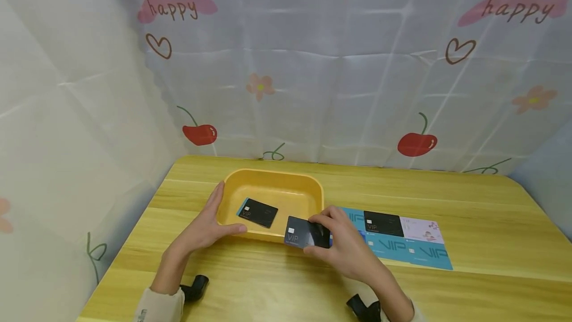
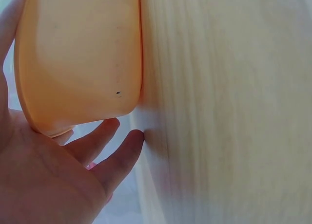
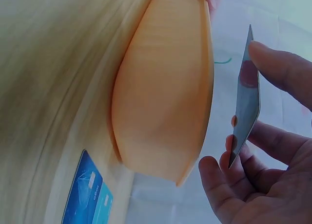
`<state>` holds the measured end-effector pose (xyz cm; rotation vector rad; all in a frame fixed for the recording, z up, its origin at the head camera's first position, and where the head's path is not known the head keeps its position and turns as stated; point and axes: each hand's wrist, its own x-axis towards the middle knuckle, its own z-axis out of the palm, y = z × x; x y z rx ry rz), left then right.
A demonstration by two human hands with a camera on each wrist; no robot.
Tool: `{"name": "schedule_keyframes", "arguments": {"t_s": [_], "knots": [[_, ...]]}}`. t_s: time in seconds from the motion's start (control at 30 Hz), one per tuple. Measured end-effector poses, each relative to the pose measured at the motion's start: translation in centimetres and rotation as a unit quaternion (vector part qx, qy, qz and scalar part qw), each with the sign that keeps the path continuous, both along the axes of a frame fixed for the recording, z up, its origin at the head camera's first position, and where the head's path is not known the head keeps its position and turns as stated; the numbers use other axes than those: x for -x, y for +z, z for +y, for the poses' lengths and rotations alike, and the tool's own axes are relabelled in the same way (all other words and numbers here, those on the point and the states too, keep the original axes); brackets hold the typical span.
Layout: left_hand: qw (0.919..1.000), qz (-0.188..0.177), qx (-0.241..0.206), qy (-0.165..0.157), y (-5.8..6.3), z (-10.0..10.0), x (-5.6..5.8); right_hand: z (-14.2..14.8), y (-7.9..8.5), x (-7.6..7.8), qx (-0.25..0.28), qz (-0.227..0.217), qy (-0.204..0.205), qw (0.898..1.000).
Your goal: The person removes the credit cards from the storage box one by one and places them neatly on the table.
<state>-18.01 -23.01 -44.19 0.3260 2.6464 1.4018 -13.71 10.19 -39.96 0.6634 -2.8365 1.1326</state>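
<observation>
My right hand (image 1: pixel 346 245) pinches a black VIP bank-style card (image 1: pixel 301 232) between thumb and fingers, above the near right corner of a yellow plastic tray (image 1: pixel 277 175). The right wrist view has this card (image 3: pixel 247 95) edge-on, apart from the tray's outer wall. Inside the tray lies a black VIP card (image 1: pixel 259 212), with a blue edge showing under it. My left hand (image 1: pixel 203 225) rests against the tray's left end, fingers fairly straight along the side and thumb over the near rim. In the left wrist view its fingers (image 2: pixel 122 160) touch the tray's outside.
Right of the tray, several cards lie in rows on the wooden table (image 1: pixel 491 222): a black card (image 1: pixel 383 223), a pink card (image 1: pixel 422 230) and blue VIP cards (image 1: pixel 429 255). A printed white curtain (image 1: pixel 335 88) hangs behind the table. Black wrist mounts (image 1: pixel 195 288) sit near both wrists.
</observation>
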Motion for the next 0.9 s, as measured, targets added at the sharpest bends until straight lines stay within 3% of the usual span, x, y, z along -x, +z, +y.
{"name": "schedule_keyframes", "arguments": {"t_s": [0.63,0.9], "knots": [[1.0000,0.006,0.006,0.000,-0.3,-0.4,-0.1,4.2,-0.9,-0.9,-0.018,-0.037,-0.027,0.999],[0.9999,0.005,0.008,-0.004,-0.4,-0.1,0.1,5.9,-1.1,-0.6,-0.083,-0.016,0.009,0.996]]}}
